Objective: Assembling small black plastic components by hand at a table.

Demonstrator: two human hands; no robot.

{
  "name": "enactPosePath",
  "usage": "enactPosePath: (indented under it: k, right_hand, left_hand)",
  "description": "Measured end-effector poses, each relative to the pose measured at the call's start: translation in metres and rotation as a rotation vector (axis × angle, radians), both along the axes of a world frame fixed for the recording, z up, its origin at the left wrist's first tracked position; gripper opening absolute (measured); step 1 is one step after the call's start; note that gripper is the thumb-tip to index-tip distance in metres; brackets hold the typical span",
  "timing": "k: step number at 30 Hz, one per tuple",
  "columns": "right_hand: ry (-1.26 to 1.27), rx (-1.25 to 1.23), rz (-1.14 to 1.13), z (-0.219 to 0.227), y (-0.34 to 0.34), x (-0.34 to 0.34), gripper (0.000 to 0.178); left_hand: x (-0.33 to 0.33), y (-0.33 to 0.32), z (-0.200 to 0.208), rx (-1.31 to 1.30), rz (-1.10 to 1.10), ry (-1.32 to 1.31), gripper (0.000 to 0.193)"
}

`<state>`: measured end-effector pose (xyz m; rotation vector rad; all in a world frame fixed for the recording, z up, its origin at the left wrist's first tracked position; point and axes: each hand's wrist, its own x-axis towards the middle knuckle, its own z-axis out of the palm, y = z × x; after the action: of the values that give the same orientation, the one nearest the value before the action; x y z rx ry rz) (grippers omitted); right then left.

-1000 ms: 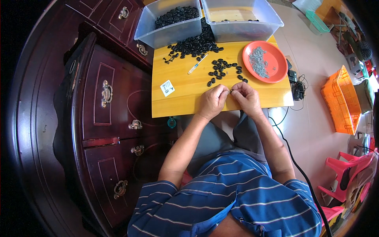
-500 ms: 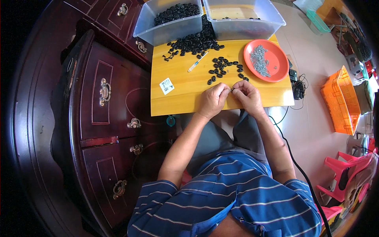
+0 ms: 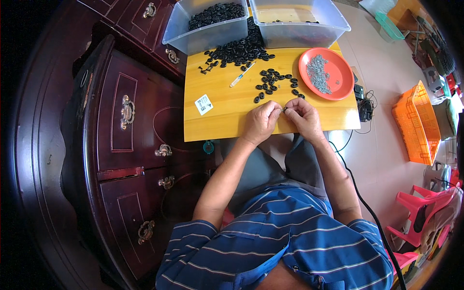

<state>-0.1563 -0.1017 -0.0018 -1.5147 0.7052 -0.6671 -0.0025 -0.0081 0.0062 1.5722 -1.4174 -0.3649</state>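
My left hand point(image 3: 261, 122) and my right hand point(image 3: 302, 118) meet at the near edge of a small yellow wooden table point(image 3: 220, 123). Their fingertips pinch a small black ring point(image 3: 284, 110) between them. Just beyond the hands lie several loose black rings point(image 3: 271, 83). A bigger heap of black rings point(image 3: 241, 49) spreads at the table's far side. An orange plate point(image 3: 338, 87) holding small grey metal pieces point(image 3: 319, 72) sits to the right of my right hand.
Two clear plastic bins stand at the back: the left bin point(image 3: 205, 36) holds black rings, the right bin point(image 3: 299, 29) is nearly bare. A syringe-like tool point(image 3: 240, 76) and a small white card point(image 3: 203, 104) lie on the table. Dark wooden cabinet point(image 3: 121, 145) left; orange crate point(image 3: 418, 123) right.
Both hands stay together at the table's near edge; only the fingers have shifted slightly around the small ring.
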Motion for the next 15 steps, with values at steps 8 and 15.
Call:
enactPosePath:
  k: [8, 15]
  right_hand:
    - [-0.007, 0.017, 0.002, 0.0007, 0.0000, -0.0002, 0.011]
    - [-0.004, 0.017, 0.000, 0.0003, -0.0003, -0.0001, 0.011]
  left_hand:
    - [-0.0007, 0.0004, 0.0019, 0.006, 0.001, 0.000, 0.009]
    - [-0.0005, 0.0003, 0.0020, 0.002, -0.005, 0.008, 0.010]
